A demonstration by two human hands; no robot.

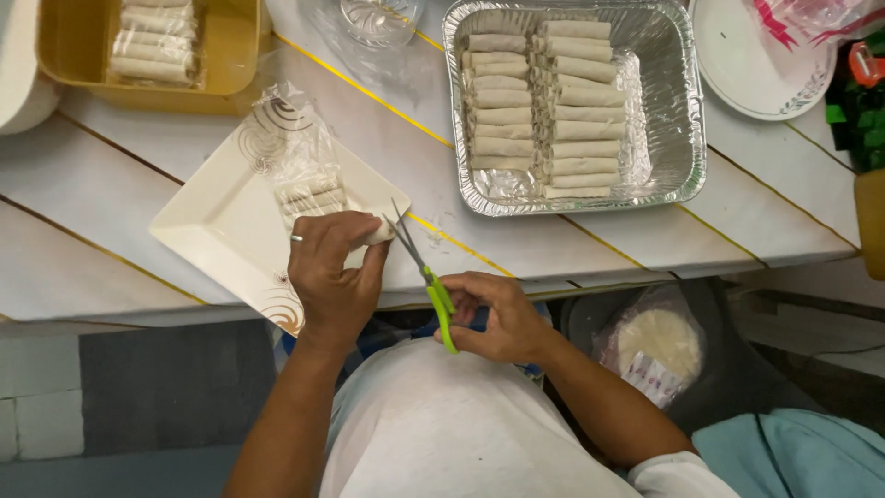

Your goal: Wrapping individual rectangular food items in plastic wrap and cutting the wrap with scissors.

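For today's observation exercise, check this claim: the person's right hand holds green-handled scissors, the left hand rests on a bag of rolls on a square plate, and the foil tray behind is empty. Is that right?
Not quite. The head view shows the foil tray filled with two rows of rolls, not empty. The rest stands: the right hand holds the green-handled scissors, and the left hand rests on the bag of rolls on the square plate.

Both forearms rise from the bottom of the frame toward its centre, bare to the wrist. The left hand (332, 272), left of centre, lies palm down with fingers curled forward and a ring on one finger. The right hand (493, 318), just right of centre, is closed in a grip, knuckles up, thumb pointing left.
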